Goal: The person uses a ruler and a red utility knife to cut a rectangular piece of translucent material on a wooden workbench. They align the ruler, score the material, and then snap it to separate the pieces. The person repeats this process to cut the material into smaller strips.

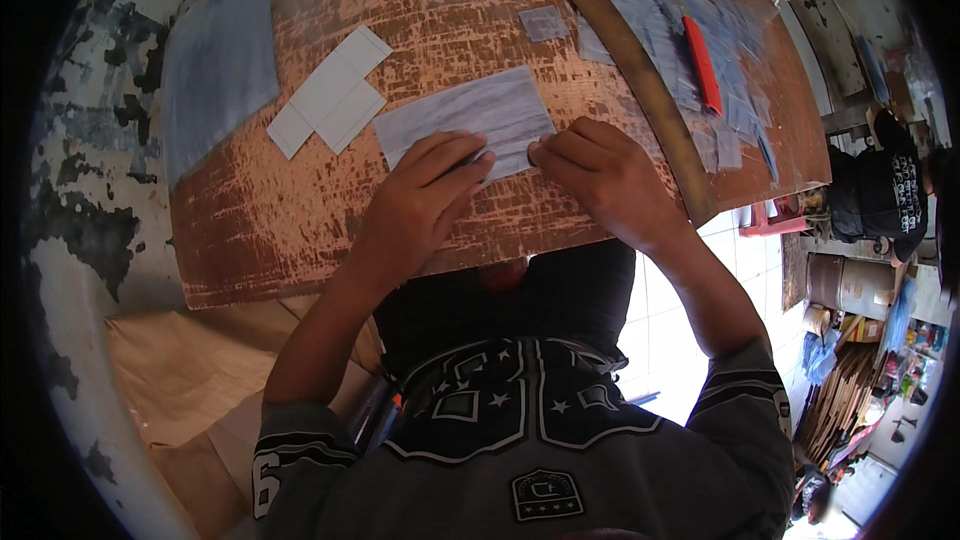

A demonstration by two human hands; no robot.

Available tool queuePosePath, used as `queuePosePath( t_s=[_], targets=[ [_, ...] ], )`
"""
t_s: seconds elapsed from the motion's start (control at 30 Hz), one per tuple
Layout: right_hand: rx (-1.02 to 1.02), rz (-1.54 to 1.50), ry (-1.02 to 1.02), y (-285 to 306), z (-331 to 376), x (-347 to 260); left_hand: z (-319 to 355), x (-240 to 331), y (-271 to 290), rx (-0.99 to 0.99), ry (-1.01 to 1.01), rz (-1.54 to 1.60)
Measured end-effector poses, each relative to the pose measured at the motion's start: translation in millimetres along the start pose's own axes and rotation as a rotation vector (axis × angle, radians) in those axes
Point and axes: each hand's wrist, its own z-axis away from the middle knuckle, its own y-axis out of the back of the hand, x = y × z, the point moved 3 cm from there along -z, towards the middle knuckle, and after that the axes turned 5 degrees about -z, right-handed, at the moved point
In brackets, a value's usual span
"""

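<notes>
So both hands are down on a grey rectangular sheet (468, 118) lying flat near the middle of the worn brown board (300, 230). The left hand (420, 202) presses its fingertips on the sheet's near edge, fingers bunched together; the right hand (600, 175) pinches the same edge just beside it. Looks like the folding or creasing step to me, with the edge being worked. Next move probably calls for keeping that edge lined up while pressing along it. A white card cutout (330, 92) sits just left of the sheet, a red cutter (702, 65) well to its right, past the long wooden ruler (640, 80).
</notes>
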Motion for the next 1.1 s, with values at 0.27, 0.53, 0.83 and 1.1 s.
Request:
queuePosePath(
  t_s=[0.27, 0.53, 0.83, 1.1],
  targets=[
    [0.038, -0.035, -0.032, -3.2, 3.1, -1.2, 0.6, -0.1, -0.7, 0.005, -0.015, -0.038],
    [0.060, -0.147, -0.146, -2.1, 2.7, 1.5, 0.7, 0.7, 0.4, 0.015, -0.008, -0.036],
    [0.208, -0.220, -0.392, -10.1, -3.0, -8.9, 2.4, -1.7, -1.6, -0.005, 0.028, -0.006],
    [0.321, -0.291, -0.545, -15.2, 2.0, -12.6, 1.1, -0.9, -0.8, 0.003, 0.033, 0.023]
  ],
)
